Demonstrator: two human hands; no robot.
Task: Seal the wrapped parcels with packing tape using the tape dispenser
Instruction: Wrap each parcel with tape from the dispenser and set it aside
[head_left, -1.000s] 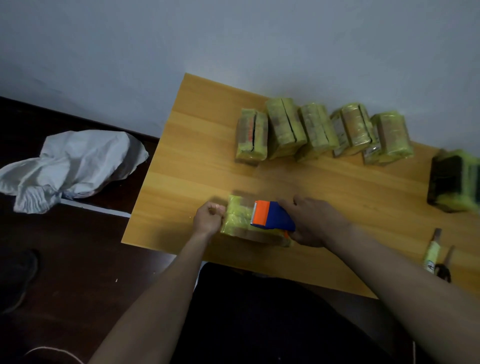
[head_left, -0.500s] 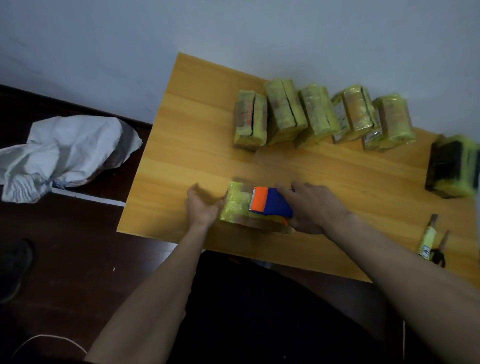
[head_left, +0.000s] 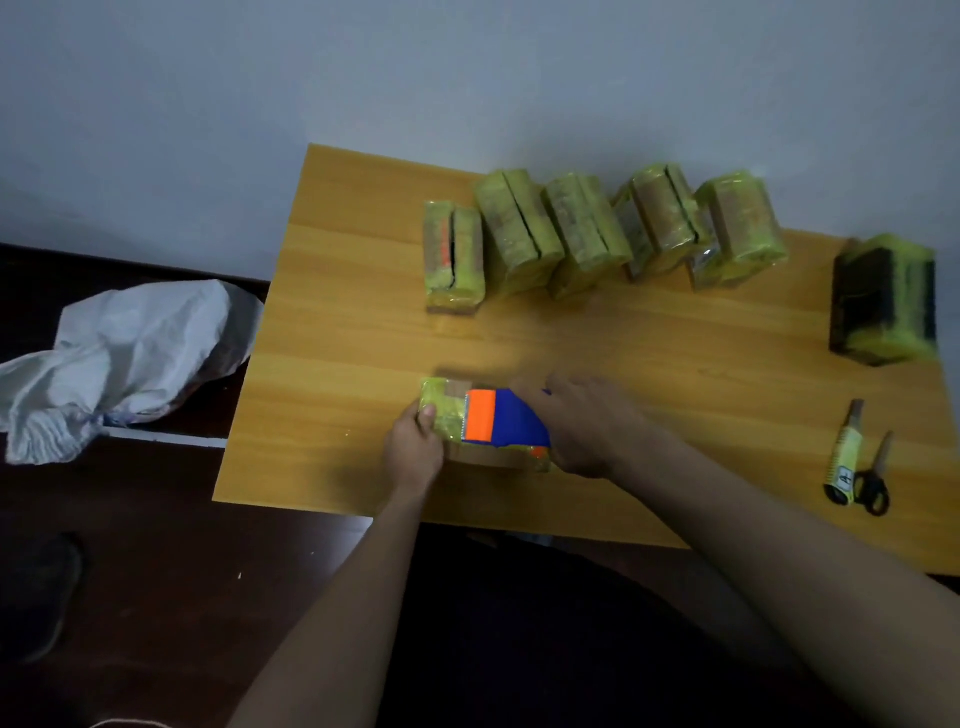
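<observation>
A wooden counter (head_left: 337, 322) carries a back row of five yellow-wrapped parcels (head_left: 597, 234), a dark parcel (head_left: 880, 304) at the right, one parcel (head_left: 441, 415) near the front edge, plus scissors (head_left: 872, 480) beside a knife (head_left: 847, 457).

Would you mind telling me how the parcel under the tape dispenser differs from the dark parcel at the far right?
The near parcel looks yellow-green all over; the dark parcel shows a black face. The near one is held by the left hand; the dark one stands alone, untouched. Both sit on the wooden table.
</observation>
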